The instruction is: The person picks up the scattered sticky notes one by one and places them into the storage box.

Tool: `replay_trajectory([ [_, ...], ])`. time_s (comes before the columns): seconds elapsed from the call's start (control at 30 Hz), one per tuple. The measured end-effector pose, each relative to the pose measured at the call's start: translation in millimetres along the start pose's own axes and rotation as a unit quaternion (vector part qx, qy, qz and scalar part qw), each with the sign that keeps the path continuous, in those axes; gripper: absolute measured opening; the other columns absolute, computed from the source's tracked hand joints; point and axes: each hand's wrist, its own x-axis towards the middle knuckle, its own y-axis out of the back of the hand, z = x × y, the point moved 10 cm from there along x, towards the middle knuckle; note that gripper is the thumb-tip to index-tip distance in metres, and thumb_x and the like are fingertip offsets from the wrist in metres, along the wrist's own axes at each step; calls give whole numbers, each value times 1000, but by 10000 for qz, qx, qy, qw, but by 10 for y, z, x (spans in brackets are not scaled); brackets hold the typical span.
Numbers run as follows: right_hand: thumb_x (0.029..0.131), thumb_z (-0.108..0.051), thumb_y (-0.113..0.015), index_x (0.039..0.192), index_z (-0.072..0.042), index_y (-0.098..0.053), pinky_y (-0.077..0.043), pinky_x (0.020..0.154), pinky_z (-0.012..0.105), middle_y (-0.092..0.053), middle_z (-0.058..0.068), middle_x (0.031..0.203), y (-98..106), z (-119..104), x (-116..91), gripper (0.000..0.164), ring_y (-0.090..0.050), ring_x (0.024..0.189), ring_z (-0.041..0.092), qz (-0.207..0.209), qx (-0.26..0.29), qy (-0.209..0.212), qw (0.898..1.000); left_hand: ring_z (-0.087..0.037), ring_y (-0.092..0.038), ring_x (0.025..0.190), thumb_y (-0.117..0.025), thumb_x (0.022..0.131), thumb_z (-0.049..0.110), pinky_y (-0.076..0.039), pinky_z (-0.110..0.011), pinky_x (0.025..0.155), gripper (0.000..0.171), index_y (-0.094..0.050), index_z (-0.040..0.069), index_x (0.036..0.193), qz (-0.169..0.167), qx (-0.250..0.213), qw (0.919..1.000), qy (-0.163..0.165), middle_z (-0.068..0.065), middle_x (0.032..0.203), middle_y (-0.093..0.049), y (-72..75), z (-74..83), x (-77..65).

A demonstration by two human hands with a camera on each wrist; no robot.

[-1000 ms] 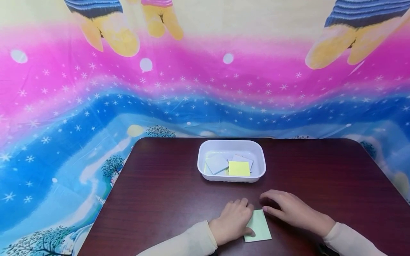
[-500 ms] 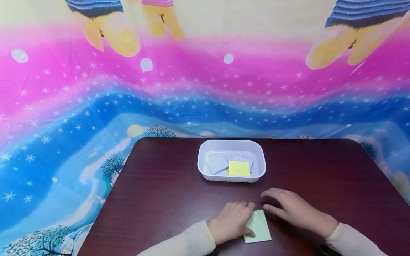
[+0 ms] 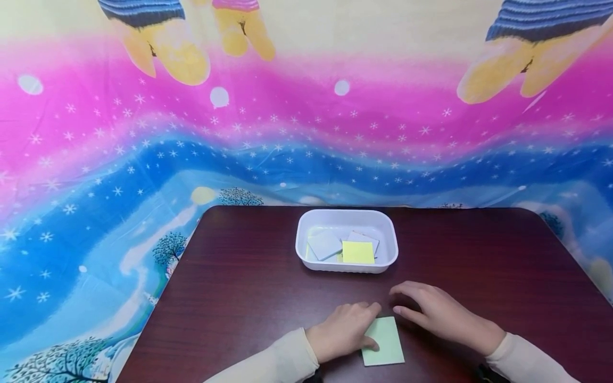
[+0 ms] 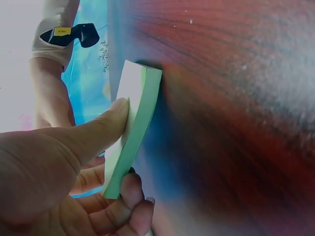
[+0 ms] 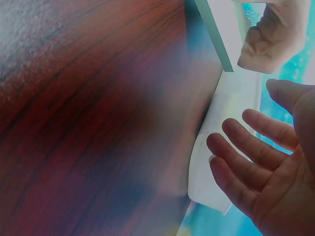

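Note:
My left hand (image 3: 342, 331) grips a light green sticky note pad (image 3: 387, 343) at the near middle of the table, thumb across its top face. In the left wrist view the thick green edge of the pad (image 4: 140, 125) shows a slight bend, with fingertips (image 4: 132, 189) against its side. Just right of the pad, my right hand (image 3: 442, 316) holds nothing, its fingers loosely curved above the table. The right wrist view shows that hand (image 5: 266, 167) with fingers apart, away from the pad (image 5: 221, 37).
Beyond the hands a white plastic tray (image 3: 306, 260) stands on the dark wood table (image 3: 239, 276). It holds a yellow note pad (image 3: 358, 252) and pale square pads (image 3: 325, 246). A printed cloth (image 3: 306, 106) hangs behind the table.
The left hand and the green pad have shifted slightly toward the near edge and to the left. The left fingers have drawn in a little; the right hand has barely moved.

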Motion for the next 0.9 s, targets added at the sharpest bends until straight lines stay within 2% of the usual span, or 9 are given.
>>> replay_trajectory([
  [0.37, 89, -38, -59, 112, -20, -65, -50, 80, 33, -61, -16, 105, 2, -16, 8, 30, -57, 97, 1, 8, -23, 35, 10000, -1, -42, 51, -76, 72, 38, -35, -19, 44, 38, -54, 18, 97, -38, -260, 9996, -44, 12, 66, -49, 79, -20, 0],
  [0.9, 88, -32, -62, 110, -20, -65, -50, 78, 32, -62, -16, 102, 29, -44, 19, 25, -57, 94, 1, 119, -23, 173, 9998, 0, -45, 55, -75, 73, 34, -36, -16, 48, 37, -54, 20, 98, 249, -575, 9980, -88, 13, 69, -53, 221, -107, 22],
])
